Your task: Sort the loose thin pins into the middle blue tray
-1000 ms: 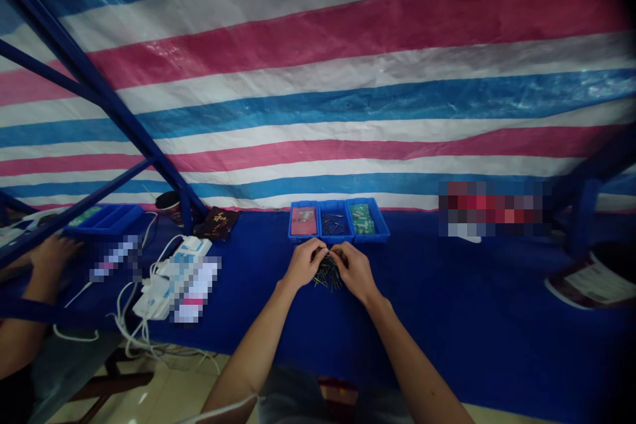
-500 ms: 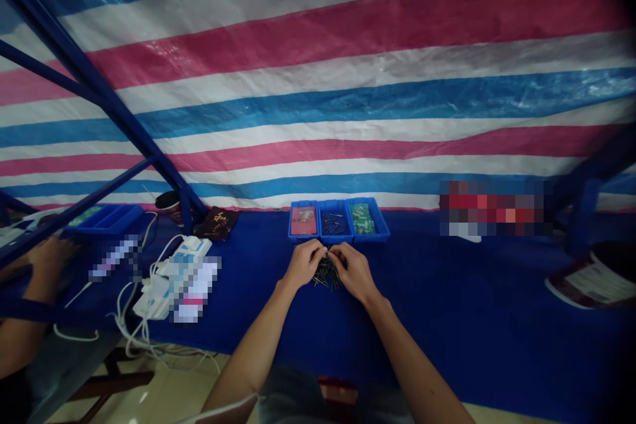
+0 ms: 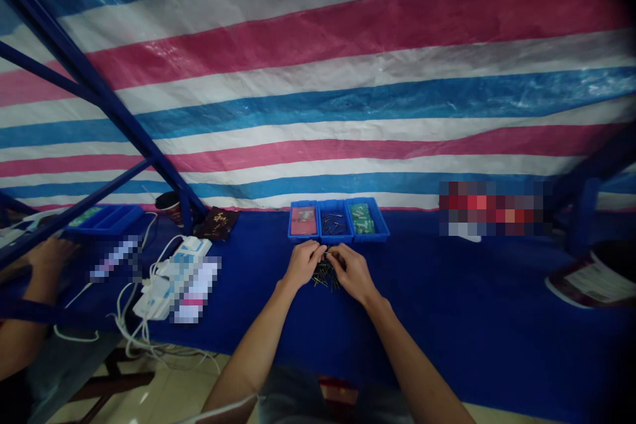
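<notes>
My left hand (image 3: 302,264) and my right hand (image 3: 354,269) meet over a small pile of thin, dark and yellowish stick-like pieces (image 3: 324,275) on the blue table. Both hands are closed in a pinch, fingertips nearly touching. Whatever lies between them is too small to make out. Just beyond the fingers stand three blue bins in a row. The left bin (image 3: 303,236) holds something pink with a clear packet, the middle bin (image 3: 336,238) holds thin dark pieces, and the right bin (image 3: 380,236) holds green-and-white packets.
Left of my arms lie a white power strip (image 3: 154,297) with tangled cables and a dark brown packet (image 3: 217,223). A co-worker's hand (image 3: 52,255) is at the far left, near a blue tray (image 3: 114,220). A dark tub (image 3: 593,278) stands at the right.
My fingertips have shifted slightly over the pile, still pinched together. The bins and other things have not moved.
</notes>
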Tool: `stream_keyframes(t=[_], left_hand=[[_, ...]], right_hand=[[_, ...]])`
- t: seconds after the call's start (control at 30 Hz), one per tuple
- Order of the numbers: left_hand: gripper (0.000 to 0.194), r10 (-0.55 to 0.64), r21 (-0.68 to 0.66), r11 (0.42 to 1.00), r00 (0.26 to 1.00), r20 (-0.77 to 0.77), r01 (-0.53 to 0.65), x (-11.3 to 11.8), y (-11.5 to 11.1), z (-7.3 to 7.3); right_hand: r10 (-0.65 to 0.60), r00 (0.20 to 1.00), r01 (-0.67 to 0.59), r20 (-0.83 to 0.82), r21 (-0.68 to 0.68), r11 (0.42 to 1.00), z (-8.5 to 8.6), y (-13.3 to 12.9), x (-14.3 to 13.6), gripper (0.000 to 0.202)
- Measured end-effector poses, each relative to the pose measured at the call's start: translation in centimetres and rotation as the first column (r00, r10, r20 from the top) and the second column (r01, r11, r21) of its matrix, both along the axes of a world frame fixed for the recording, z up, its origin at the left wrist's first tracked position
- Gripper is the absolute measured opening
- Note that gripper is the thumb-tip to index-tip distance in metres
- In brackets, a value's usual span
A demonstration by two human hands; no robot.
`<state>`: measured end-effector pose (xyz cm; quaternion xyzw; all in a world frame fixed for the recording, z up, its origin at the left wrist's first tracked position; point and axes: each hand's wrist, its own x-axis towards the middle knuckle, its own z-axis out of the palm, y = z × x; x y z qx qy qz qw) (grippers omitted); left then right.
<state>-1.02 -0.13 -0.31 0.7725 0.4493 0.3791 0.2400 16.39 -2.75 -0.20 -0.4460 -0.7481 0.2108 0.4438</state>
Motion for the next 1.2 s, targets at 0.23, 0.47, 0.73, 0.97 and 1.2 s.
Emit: stream_keyframes(t=[0.23, 0.47, 0.73, 0.97, 1.2], left_hand=[[0.05, -0.028, 0.009, 1.0, 0.999, 0.03, 0.028, -0.1, 0.2, -0.2], [0.04, -0.061, 0.021, 0.998, 0.997, 0.055, 0.06, 0.1, 0.0, 0.3], [0.026, -0.093, 0.033, 0.995, 0.988, 0.124, 0.089, 0.2, 0.3, -0.3], [0.023, -0.103, 0.039, 0.994, 0.982, 0.161, 0.098, 0.3, 0.4, -0.6], [0.023, -0.128, 0.033, 0.992, 0.977, 0.169, 0.125, 0.3, 0.3, -0.3]], right_hand=[[0.022, 1.0, -0.022, 0.022, -0.007, 1.0, 0.3, -0.2, 0.0, 0.026], [0.0, 1.0, 0.0, 0.025, 0.012, 1.0, -0.1, 0.0, 0.1, 0.027], [-0.058, 0.994, 0.061, 0.094, -0.028, 0.998, -0.3, 0.1, 0.2, 0.033], [-0.08, 0.98, 0.096, 0.18, -0.085, 0.992, -0.8, 0.3, 0.2, 0.043], [-0.077, 0.991, 0.092, 0.109, -0.142, 0.986, -1.3, 0.7, 0.2, 0.05]])
